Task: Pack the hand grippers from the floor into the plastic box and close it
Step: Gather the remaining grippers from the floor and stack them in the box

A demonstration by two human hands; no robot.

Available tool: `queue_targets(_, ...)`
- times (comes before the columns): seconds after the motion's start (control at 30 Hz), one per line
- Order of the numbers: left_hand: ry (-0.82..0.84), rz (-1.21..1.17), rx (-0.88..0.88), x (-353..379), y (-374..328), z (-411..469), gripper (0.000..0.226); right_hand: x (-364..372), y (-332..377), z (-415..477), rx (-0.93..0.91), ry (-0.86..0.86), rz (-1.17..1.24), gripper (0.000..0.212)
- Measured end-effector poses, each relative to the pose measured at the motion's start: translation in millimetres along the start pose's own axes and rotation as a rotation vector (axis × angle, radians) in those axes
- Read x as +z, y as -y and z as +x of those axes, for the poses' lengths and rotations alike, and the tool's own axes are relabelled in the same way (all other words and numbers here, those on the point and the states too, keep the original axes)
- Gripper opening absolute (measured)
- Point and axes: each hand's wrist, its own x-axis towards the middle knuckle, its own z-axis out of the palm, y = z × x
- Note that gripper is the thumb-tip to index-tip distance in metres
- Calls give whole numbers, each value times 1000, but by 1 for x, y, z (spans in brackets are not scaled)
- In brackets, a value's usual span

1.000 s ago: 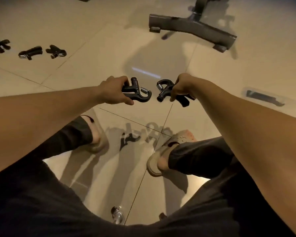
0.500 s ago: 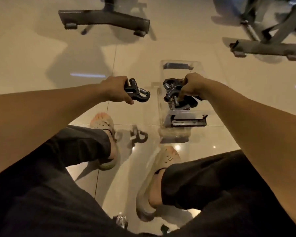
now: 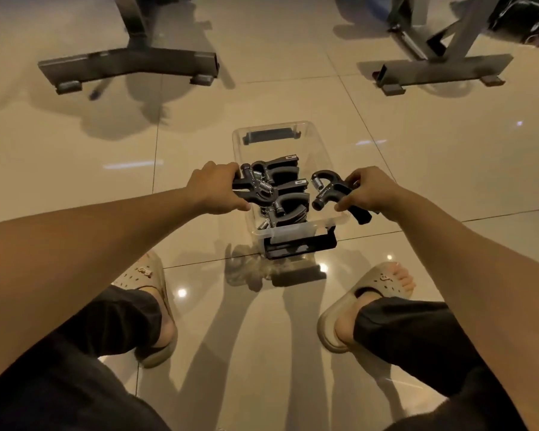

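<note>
Two knees in dark trousers [image 3: 417,331] fill the bottom of the view, cut off by its edge. Past them, two beige perforated slippers [image 3: 386,284] stand apart on the glossy tiled floor [image 3: 75,169]. Both bare forearms reach forward over them. The left hand [image 3: 213,189], knuckles up, curls round the handle of a black hand gripper [image 3: 255,194] and holds it over the left rim of the clear plastic box [image 3: 313,133]; its fingertips are hidden under the handle. The right hand [image 3: 366,189] pinches a second hand gripper [image 3: 327,189] by one handle, spring end pointing left, over the box's right rim, and the other handle sticks out below the thumb. The box sits open-topped on the floor just ahead of the slippers. Inside, the packed hand grippers [image 3: 288,185] overlap so much that I cannot count them. A black latch [image 3: 299,244] hangs at the near end, blurring into its own reflection, and a far latch [image 3: 269,135] shows at the other end. Beyond stand two grey metal frame bases [image 3: 128,65], their uprights cut off. A dark object at top right is too cropped to name.
</note>
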Motion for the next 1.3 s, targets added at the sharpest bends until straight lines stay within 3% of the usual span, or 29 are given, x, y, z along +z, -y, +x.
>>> queue_targets(0.23, -69, -16, -65, -10, 5, 53, 57, 6, 20, 54, -109, 62, -83, 57)
queue_targets(0.33, -153, -124, -118, -4, 15, 68, 56, 10, 24, 79, -128, 42, -100, 66)
queue_targets(0.43, -211, -222, -166, 5, 31, 82, 55, 17, 28, 104, -168, 33, -141, 62)
queue_targets(0.57, -153, -349, -237, 11, 43, 100, 54, 34, 41, 134, -277, 115, -303, 53)
queue_targets(0.7, -118, -425, -266, 15, 39, 113, 55, 59, 53, 164, -373, 201, -335, 59)
queue_targets(0.93, -91, -716, -380, 12, 34, 128, 59, 84, 58, 217, -495, 80, -531, 61)
queue_targets(1.3, -42, -823, -378, 13, 38, 124, 52, 105, 63, 255, -619, 25, -693, 60)
